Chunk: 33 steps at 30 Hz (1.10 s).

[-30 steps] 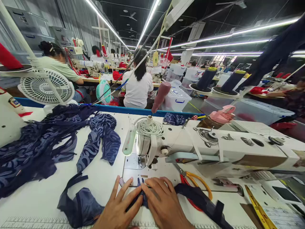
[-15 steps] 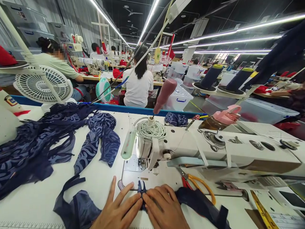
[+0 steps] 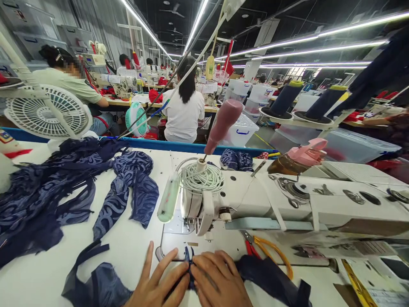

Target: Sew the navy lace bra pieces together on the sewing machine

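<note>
Close to the front edge of the sewing machine bed, my left hand [image 3: 161, 282] and my right hand [image 3: 220, 276] meet over a small navy fabric piece [image 3: 187, 255]. Fingertips of both hands pinch it from either side, while the other fingers of the left are spread. Most of the piece is hidden under the fingers. Beyond it stands the sewing machine [image 3: 203, 209], its needle area just past the fabric. A loose navy patterned cut piece [image 3: 110, 283] lies left of my left hand, and a dark navy fabric band [image 3: 271, 273] extends from beside my right hand.
Orange-handled scissors [image 3: 273, 251] lie under the machine arm. A pile of navy patterned garments [image 3: 41, 200] covers the left of the table. A pink-handled screwdriver [image 3: 223, 125] stands on the machine head. A pink-lidded bottle [image 3: 295, 160] is behind. Co-workers sit ahead.
Both hands stay on the fabric piece, pressed slightly closer over it, so less of it shows. The whole view has shifted a little.
</note>
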Tool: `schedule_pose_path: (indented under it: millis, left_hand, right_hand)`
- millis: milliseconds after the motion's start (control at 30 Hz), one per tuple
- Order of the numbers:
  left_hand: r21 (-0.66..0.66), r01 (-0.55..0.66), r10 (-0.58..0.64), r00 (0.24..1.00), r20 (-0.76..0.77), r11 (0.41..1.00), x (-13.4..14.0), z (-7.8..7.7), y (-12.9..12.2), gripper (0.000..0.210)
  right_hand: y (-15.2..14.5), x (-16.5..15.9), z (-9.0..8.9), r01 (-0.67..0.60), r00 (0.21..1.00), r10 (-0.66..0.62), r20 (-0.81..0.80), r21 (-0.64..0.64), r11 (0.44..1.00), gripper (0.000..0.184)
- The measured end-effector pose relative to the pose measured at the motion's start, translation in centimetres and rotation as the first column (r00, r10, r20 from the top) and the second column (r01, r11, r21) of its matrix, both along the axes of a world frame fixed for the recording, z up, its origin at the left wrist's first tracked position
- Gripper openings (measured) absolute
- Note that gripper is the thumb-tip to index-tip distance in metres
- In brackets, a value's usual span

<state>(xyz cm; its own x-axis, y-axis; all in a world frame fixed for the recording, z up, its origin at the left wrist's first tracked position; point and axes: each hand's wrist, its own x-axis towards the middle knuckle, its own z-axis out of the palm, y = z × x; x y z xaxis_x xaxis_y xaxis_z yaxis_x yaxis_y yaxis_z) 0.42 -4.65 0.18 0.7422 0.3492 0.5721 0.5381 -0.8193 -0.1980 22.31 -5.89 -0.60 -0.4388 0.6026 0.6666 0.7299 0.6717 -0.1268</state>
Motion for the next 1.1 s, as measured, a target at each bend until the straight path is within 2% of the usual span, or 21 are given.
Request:
schedule_pose_path:
  millis: [100,267,367,500,767,1100]
  left_hand:
    - [-0.009,-0.006,0.005,1.000,-0.009,1.000,0.1,-0.2,0.0,0.023]
    - [-0.038,-0.017,0.022,0.992,0.125,0.999,0.7,-2.2,-0.1,0.019]
    - [-0.039,-0.017,0.022,0.991,0.132,0.999,0.8,-3.0,-0.1,0.018]
    - [-0.055,-0.025,0.031,0.993,0.117,0.998,0.6,-3.3,-0.3,0.019]
    - [-0.064,-0.057,0.063,0.994,0.086,0.996,0.6,-4.0,-0.6,0.015]
    - [-0.100,-0.065,0.069,0.997,0.036,0.993,0.3,-3.7,-0.8,0.019]
  right_hand:
    - [0.2,-0.1,-0.3,0.006,1.000,-0.006,0.003,0.033,0.999,0.019]
    - [0.2,-0.2,-0.7,0.038,0.999,-0.039,0.010,0.054,0.998,0.019]
    - [0.2,-0.2,-0.7,0.037,0.999,-0.038,0.011,0.064,0.997,0.019]
    - [0.3,-0.2,-0.8,0.029,0.999,-0.030,0.018,0.076,0.997,0.018]
    - [-0.2,0.0,-0.6,0.027,0.999,-0.027,0.027,-0.002,1.000,0.020]
    - [-0.4,-0.2,0.0,0.059,0.998,-0.059,0.006,0.001,0.998,0.023]
